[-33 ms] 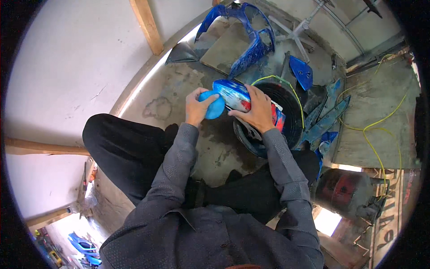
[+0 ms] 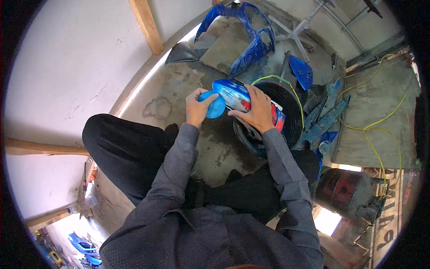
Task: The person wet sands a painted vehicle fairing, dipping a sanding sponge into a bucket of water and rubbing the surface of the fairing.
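Knees folded on the concrete floor (image 2: 210, 148), I press my right hand (image 2: 259, 112) flat on a blue-and-red panel (image 2: 237, 96) laid across a black tyre (image 2: 286, 107). My left hand (image 2: 196, 107) is closed on a blue pad (image 2: 215, 106) against the panel's near end. Nothing has visibly shifted. Beyond lie blue fairing parts (image 2: 251, 40) and a yellow cord (image 2: 376, 125).
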The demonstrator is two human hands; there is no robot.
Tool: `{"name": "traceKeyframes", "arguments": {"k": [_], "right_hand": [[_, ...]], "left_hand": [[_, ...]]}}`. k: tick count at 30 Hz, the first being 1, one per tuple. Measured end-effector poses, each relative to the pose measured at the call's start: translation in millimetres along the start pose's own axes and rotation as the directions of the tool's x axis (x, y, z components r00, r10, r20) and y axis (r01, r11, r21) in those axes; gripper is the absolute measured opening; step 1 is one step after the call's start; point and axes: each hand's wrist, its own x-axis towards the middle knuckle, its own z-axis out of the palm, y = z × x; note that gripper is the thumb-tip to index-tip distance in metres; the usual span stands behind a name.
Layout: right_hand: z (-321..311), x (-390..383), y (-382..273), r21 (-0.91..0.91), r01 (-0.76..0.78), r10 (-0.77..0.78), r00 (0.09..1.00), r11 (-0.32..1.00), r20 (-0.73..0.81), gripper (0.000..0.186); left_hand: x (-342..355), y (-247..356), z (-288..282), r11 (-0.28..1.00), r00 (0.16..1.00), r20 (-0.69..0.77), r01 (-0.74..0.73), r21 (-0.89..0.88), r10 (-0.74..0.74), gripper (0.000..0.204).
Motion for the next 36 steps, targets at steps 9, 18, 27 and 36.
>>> {"name": "traceKeyframes", "arguments": {"k": [9,18,27,36], "right_hand": [[4.0,2.8,-3.0,0.004,0.044,-0.043,0.997,0.999,-0.066,0.119],[6.2,1.3,-0.8,0.007,0.045,-0.044,0.997,0.999,-0.068,0.117],[6.0,3.1,3.4,0.004,0.030,-0.029,0.997,1.000,-0.066,0.118],[9.0,6.3,6.3,0.015,0.028,-0.027,0.998,1.000,-0.063,0.119]], "left_hand": [[11.0,-0.1,27.0,0.984,0.942,-0.325,-0.132,-0.119,0.087,0.034],[16.6,-0.7,41.5,0.967,0.902,-0.427,-0.157,-0.199,0.059,0.035],[5.8,0.7,46.3,0.978,0.917,-0.398,-0.112,-0.177,0.033,0.036],[-7.0,-5.0,47.7,0.980,0.914,-0.404,-0.107,-0.166,0.031,0.037]]}}
